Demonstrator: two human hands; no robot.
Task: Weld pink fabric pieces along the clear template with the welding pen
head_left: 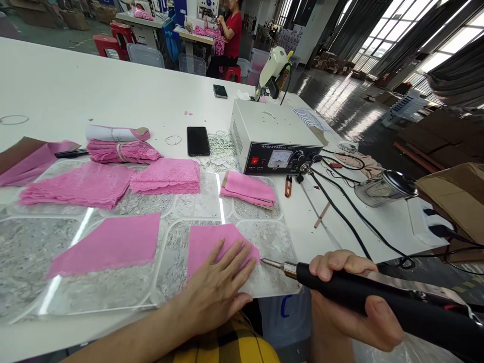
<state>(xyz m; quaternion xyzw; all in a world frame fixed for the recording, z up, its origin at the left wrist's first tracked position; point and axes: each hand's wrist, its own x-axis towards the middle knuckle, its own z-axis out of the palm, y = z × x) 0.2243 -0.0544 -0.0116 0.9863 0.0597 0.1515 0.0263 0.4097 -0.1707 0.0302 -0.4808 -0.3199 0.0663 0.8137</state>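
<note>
My left hand (223, 280) lies flat with fingers spread on a pink fabric piece (202, 242), covering its lower part. In my right hand (351, 292) is a corded handheld cutter (328, 280) with a thick black handle and a pointed metal tip. That tip is at the fabric's right corner; whether it touches cannot be made out. To the left, a second pink fabric piece (113, 244) lies flat on the marbled mat (272, 252). Behind are a wide fabric stack (79, 184), a lace-patterned stack (166, 176) and a small folded stack (247, 187).
A control box (280, 136) with a dial stands behind the mat, black cables (340, 212) running right. Orange-handled snips (288, 186), a glass jar (385, 189), a phone (198, 141) and a tied fabric bundle (123, 151) lie around. A person in red (230, 35) sits at a sewing machine.
</note>
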